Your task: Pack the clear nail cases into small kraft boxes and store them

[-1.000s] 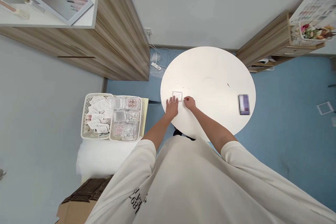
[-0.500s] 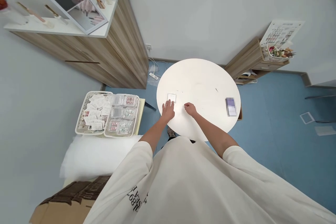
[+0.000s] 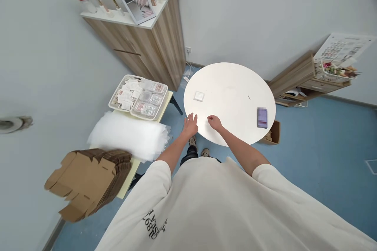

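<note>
Left hand: this person's left hand [image 3: 190, 126] is hanging around the near-left edge of the round white table [image 3: 229, 80], fingers spread, seemingly not gripping anything
Right hand: the right hand [image 3: 215, 122] is curling up, thumb and index pinching together, a bit in from the near edge; can't tell if anything tiny is sitting in there
Clear case: the small flat case [image 3: 199, 96] is lying just in from the left edge, beyond the left hand, neither hand touching it
Purple thing: a pixelated purple rectangle [image 3: 262, 117] is lying by the right edge
Side table: white baskets [image 3: 144, 117] of cards and clear boxes are sitting toward its far edge
</note>
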A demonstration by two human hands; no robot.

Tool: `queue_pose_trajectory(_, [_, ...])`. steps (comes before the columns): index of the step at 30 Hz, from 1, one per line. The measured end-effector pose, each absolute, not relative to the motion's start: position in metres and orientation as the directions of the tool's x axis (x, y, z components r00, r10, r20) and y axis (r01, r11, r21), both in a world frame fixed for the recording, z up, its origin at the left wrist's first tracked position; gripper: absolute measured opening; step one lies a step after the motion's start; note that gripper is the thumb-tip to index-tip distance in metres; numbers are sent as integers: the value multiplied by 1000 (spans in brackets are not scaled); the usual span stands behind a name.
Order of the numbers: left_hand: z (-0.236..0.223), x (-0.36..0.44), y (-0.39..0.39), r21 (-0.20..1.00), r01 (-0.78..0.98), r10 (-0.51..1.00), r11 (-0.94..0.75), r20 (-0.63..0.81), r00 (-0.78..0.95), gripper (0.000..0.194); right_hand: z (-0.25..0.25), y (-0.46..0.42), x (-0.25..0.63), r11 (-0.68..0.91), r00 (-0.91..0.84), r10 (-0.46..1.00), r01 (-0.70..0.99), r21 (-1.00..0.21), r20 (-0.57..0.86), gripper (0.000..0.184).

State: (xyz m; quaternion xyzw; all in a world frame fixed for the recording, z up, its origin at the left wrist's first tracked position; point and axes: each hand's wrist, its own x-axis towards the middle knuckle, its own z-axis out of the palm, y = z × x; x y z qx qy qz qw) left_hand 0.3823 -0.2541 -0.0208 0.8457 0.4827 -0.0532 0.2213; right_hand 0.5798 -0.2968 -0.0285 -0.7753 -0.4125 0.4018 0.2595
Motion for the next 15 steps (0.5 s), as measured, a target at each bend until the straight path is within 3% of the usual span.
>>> queue_pose_trajectory(8, [-3,328,-303,272,890,857,-365,-275,436,67,-19,-325,528,-451,208,892,477,-754,-401,21])
queue_pose_trajectory(15, [24,253,-324,311,904,920,-295,-163,356,60,-8,-315,458,-329,121,941,548,-769,-316,21])
